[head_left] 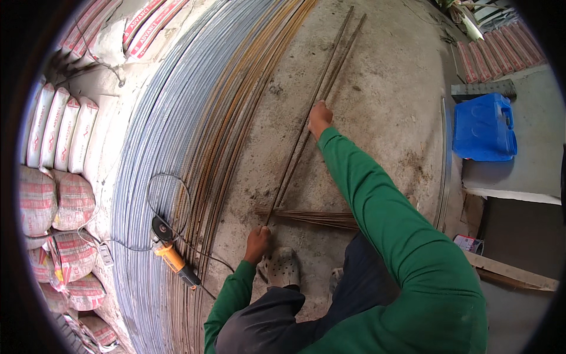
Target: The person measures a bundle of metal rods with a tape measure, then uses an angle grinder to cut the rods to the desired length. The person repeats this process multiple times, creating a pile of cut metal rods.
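My right hand (320, 118), at the end of my outstretched green sleeve, is closed on thin rusty steel rods (342, 44) that run lengthwise over the concrete floor (383, 76). My left hand (257, 242), lower and to the left beside my shoe (282, 265), grips the near end of the rods. Below my right hand, a bundle of short rusty rods (303, 217) lies crosswise on the floor, partly hidden by my arm and leg. A yellow and black angle grinder (172, 259) with a looped cord rests on long steel bars (153, 118) to the left of my left hand.
Stacked white sacks (62, 130) and woven sacks (68, 200) line the left side. More sacks (498, 50) stand at the far right. A blue jerrycan (480, 127) sits on a pale board at the right, above a wooden plank (513, 271).
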Demonstrator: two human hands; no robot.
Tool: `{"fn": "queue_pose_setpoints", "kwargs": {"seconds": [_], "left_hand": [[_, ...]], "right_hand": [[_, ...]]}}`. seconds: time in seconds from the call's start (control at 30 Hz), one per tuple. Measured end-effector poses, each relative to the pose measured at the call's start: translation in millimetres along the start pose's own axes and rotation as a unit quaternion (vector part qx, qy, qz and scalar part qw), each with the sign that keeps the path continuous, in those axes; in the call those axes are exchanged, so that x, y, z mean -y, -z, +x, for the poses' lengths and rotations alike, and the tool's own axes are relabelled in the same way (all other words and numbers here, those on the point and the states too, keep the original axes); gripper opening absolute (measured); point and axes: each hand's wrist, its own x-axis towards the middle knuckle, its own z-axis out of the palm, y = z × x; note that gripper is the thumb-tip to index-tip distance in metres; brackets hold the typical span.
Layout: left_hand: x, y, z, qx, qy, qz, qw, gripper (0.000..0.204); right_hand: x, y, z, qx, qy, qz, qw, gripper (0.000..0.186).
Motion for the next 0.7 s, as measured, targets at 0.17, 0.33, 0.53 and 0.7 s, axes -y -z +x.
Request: {"fn": "queue_pose_setpoints", "kwargs": {"seconds": [0.17,0.33,0.53,0.7], "left_hand": [[1,3,5,0.019,0.000,0.029,0.999,0.038],[4,7,0,0.013,-0.028,0.025,0.999,0.040],[-1,8,1,0.029,-0.008,0.012,0.999,0.038],[-4,10,-1,0.024,0.004,0.014,1.000,0.038]], "right_hand": [[3,6,4,0.008,-0.002,-0.015,1.000,0.054],[-4,1,-10,0.050,0.014,-0.066,0.997,0.056],[0,-1,-7,0.028,0.031,-0.058,0.997,0.053],[13,-1,-13,0.013,0.021,-0.184,0.983,0.050]]}}
